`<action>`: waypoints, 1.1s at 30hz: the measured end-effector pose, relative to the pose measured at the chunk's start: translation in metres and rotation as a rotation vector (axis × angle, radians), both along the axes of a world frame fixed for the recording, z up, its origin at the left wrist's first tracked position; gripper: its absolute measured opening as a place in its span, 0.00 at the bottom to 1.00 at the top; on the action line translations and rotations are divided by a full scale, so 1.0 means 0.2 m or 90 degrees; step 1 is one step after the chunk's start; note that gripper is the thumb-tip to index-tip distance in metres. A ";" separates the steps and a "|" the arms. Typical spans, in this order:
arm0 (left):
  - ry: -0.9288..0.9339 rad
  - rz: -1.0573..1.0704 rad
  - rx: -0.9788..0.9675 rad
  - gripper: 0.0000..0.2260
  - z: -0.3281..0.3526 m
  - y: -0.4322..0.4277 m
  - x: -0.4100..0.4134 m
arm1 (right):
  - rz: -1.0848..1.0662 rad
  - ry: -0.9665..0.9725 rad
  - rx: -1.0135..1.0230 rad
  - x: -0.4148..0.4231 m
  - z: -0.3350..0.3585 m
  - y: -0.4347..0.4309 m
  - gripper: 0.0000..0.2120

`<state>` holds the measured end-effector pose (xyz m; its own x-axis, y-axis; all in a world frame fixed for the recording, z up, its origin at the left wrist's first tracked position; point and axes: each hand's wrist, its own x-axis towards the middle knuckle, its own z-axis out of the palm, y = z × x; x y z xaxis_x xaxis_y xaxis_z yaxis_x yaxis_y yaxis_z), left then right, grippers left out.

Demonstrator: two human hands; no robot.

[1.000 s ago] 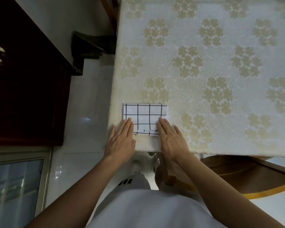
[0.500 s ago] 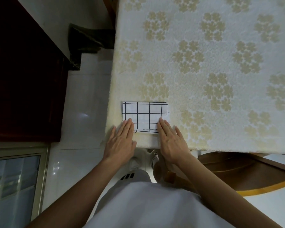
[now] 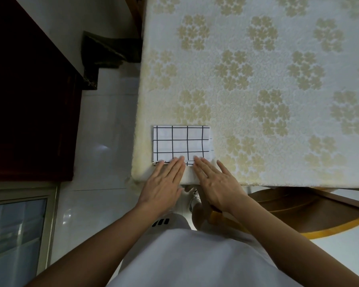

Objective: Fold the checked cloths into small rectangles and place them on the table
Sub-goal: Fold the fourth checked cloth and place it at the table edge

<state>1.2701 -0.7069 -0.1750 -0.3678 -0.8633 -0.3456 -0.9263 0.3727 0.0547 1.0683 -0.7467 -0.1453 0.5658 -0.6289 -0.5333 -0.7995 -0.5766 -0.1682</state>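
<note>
Black-and-white checked cloth (image 3: pixel 180 141) pressed flat at the table's near-left corner

Head view: against half a second before, the two hands had drawn in toward each other along the cloth's near edge, so that only a narrow gap lay between their fingertips; earlier they had been spread toward its two near corners. The cloth itself had stayed where it was, a small folded rectangle lying on the table (image 3: pixel 257 79), which was covered in white with pale gold flowers. The left hand (image 3: pixel 164 183) lay flat, fingers straight and together, its tips on the near edge of the cloth left of the middle. The right hand (image 3: pixel 218 183) lay flat too, fingers slightly fanned, with the first fingers on the near edge right of the middle and the little finger on the table just beside the cloth. Neither hand gripped anything. Most of the cloth lay beyond the fingertips, uncovered. A wooden chair (image 3: pixel 298 214) stood under the table edge to the right
</note>
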 end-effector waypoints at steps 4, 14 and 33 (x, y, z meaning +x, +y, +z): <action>-0.015 -0.026 0.010 0.32 -0.01 0.01 -0.01 | 0.002 0.033 0.010 -0.01 -0.01 0.00 0.28; -0.028 -0.030 0.023 0.31 0.01 -0.06 -0.02 | -0.014 0.037 -0.005 -0.01 -0.03 -0.04 0.32; 0.030 0.012 -0.036 0.27 -0.02 -0.15 0.08 | -0.054 -0.111 -0.096 0.05 -0.13 -0.14 0.36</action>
